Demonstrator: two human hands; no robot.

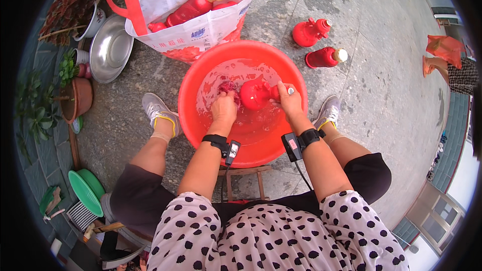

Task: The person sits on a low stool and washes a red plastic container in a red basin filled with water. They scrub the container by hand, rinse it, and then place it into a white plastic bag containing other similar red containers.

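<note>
A red plastic basin (190, 94) with water in it stands between my feet. Over the water, my right hand (289, 99) grips a round-bodied red bottle (254, 95) by its neck; the bottle lies on its side with its base towards my left. My left hand (224, 110) pinches a crumpled dark-red scrubber or cloth (229, 87) close beside the bottle's base. Whether the scrubber touches the bottle, I cannot tell. Wet marks and bubbles show on the water around both.
Beyond the basin stands a woven bag (180, 39) holding several red bottles. Two more red bottles, one round (307, 34) and one straight (322, 58), are on the stone floor to the right. A steel bowl (112, 49) and potted plants line the left. Another person (459, 71) is at far right.
</note>
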